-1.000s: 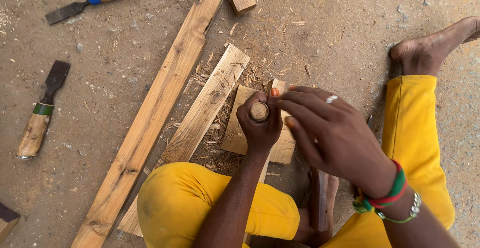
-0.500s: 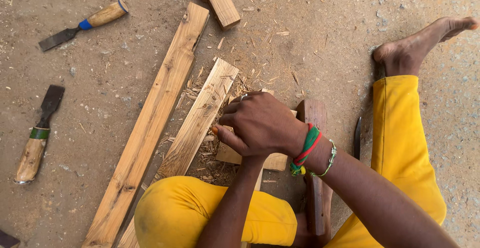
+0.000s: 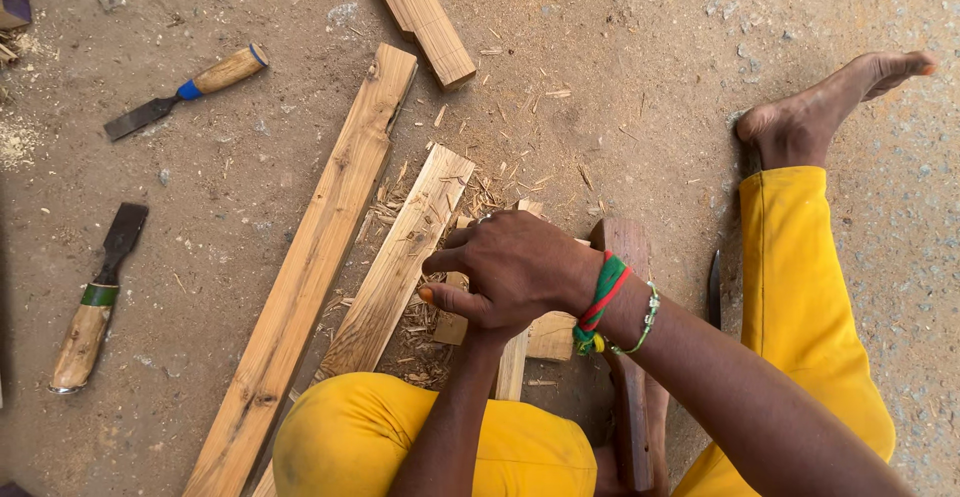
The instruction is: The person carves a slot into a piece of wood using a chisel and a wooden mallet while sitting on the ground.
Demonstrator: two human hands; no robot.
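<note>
My right hand, with a ring and red-green wristbands, is clasped over my left hand, of which only the wrist and forearm show. Earlier the left hand gripped the round top of a wooden handle; hand and handle are now hidden. Under both hands lies a small pale wood block among shavings. A short plank lies just left of it.
A long plank runs diagonally on the dirt floor, another plank lies at the top. Two chisels lie left: a blue-ringed one and a green-banded one. A dark wood piece and a dark blade lie between my yellow-clad legs.
My right hand has come down from beside the left hand and closed over it, hiding the handle top. The view has shifted slightly.
</note>
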